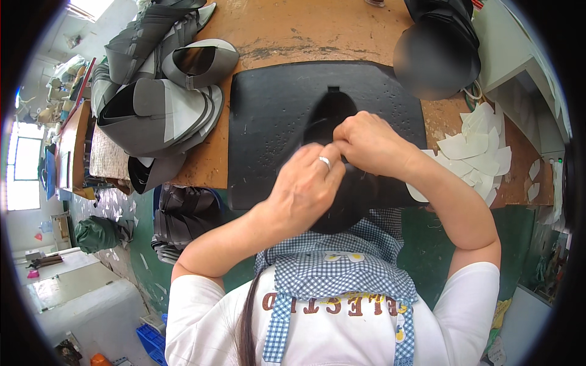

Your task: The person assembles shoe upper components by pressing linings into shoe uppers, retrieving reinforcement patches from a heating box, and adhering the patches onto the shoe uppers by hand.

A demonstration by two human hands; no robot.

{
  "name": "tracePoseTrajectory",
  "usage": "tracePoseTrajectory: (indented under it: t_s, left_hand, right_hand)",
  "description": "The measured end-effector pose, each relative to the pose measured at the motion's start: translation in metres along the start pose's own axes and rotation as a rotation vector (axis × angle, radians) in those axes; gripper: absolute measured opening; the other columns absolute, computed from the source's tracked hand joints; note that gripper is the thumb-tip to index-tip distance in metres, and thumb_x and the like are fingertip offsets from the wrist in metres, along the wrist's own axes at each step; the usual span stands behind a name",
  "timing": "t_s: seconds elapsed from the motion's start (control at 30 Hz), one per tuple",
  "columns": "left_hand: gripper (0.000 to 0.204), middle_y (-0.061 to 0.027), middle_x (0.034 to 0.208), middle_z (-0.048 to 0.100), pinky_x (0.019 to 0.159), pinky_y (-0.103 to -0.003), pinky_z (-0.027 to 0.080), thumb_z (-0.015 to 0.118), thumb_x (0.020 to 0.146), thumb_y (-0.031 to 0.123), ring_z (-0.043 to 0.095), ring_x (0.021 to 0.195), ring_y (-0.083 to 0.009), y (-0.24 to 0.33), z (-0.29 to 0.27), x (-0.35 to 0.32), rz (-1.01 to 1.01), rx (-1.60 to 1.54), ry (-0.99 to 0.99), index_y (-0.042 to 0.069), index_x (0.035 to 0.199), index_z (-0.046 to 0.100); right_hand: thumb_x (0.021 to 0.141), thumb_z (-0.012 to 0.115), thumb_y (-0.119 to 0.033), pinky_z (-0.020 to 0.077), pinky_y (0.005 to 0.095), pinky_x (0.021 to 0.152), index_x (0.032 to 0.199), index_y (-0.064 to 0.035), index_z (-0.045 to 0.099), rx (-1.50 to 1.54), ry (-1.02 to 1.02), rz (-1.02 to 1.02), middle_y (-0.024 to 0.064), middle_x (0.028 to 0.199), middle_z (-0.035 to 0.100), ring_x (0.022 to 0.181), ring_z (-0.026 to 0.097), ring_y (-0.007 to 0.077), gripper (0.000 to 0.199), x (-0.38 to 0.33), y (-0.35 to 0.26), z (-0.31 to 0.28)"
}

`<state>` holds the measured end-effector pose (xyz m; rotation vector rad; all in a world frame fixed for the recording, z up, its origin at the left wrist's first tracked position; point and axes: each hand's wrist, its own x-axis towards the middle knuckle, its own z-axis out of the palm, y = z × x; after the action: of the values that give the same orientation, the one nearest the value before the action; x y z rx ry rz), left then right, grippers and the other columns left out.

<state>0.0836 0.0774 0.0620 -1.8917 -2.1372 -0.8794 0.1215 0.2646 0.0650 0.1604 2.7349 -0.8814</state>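
Both hands pinch a black shoe upper (342, 201) over the black mat (274, 110). The left hand (305, 186) and right hand (366, 143) touch. Grey shoe uppers (165, 110) lie left of the mat.

Two hands are showing here, the left hand (303, 186) and the right hand (366, 143), both sitting on one black shoe upper (342, 201). One ring (325, 161) is showing on the left hand. One black mat (274, 122) is lying on one wooden table (305, 30). One stack of grey shoe uppers (159, 91) is piling up at the left, too overlapped to count singly, maybe a dozen. One heap of white cut pieces (479, 152) is lying at the right, roughly ten.
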Motion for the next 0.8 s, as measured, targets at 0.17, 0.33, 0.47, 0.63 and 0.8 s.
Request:
tracePoseTrajectory:
  t_s: [0.17, 0.33, 0.47, 0.63, 0.8]
  left_hand:
    - [0.019, -0.0126, 0.092, 0.056, 0.072, -0.038, 0.053, 0.072, 0.073, -0.004, 0.061, 0.082, -0.0292, 0.024, -0.003, -0.003, -0.091, -0.040, -0.043, -0.002, 0.088, 0.061]
    - [0.028, -0.0117, 0.104, 0.059, 0.082, -0.041, 0.051, 0.082, 0.074, 0.008, 0.058, 0.098, -0.0316, -0.005, 0.000, 0.019, -0.208, -0.128, -0.054, -0.001, 0.092, 0.062]
    - [0.026, -0.0118, 0.110, 0.059, 0.087, -0.041, 0.050, 0.083, 0.076, 0.011, 0.056, 0.104, -0.0310, -0.022, 0.012, 0.020, -0.182, -0.089, -0.004, 0.001, 0.089, 0.063]
    - [0.019, -0.0130, 0.115, 0.058, 0.092, -0.040, 0.047, 0.077, 0.083, 0.009, 0.054, 0.109, -0.0314, -0.025, 0.016, 0.020, -0.300, -0.250, -0.030, 0.000, 0.087, 0.061]
    - [0.020, -0.0124, 0.116, 0.058, 0.090, -0.038, 0.049, 0.076, 0.085, 0.010, 0.059, 0.105, -0.0296, -0.028, 0.012, 0.017, -0.398, -0.369, -0.039, 0.000, 0.089, 0.059]
  right_hand:
    - [0.091, 0.066, -0.022, 0.0541, 0.0479, 0.069, 0.085, 0.0009, 0.073, -0.058, 0.213, -0.157, 0.0247, 0.078, 0.068, 0.072, 0.068, 0.0405, 0.025, -0.001, 0.002, -0.001]
    - [0.098, 0.056, -0.022, 0.0573, 0.0409, 0.066, 0.079, -0.0010, 0.071, 0.188, -0.127, 0.024, 0.0165, 0.073, 0.070, 0.049, 0.067, 0.0250, 0.031, -0.009, -0.007, -0.030]
    - [0.102, 0.049, -0.022, 0.0568, 0.0402, 0.071, 0.092, 0.0005, 0.069, 0.227, -0.186, 0.010, 0.0160, 0.072, 0.069, 0.056, 0.070, 0.0244, 0.032, -0.016, 0.006, -0.040]
    - [0.105, 0.044, -0.023, 0.0556, 0.0397, 0.076, 0.103, 0.0024, 0.066, 0.191, -0.184, -0.019, 0.0166, 0.074, 0.069, 0.060, 0.072, 0.0242, 0.033, -0.020, 0.020, -0.040]
    - [0.104, 0.043, -0.021, 0.0547, 0.0358, 0.065, 0.103, 0.0031, 0.065, 0.347, -0.225, -0.039, 0.0144, 0.075, 0.066, 0.059, 0.072, 0.0228, 0.033, -0.014, 0.019, -0.041]
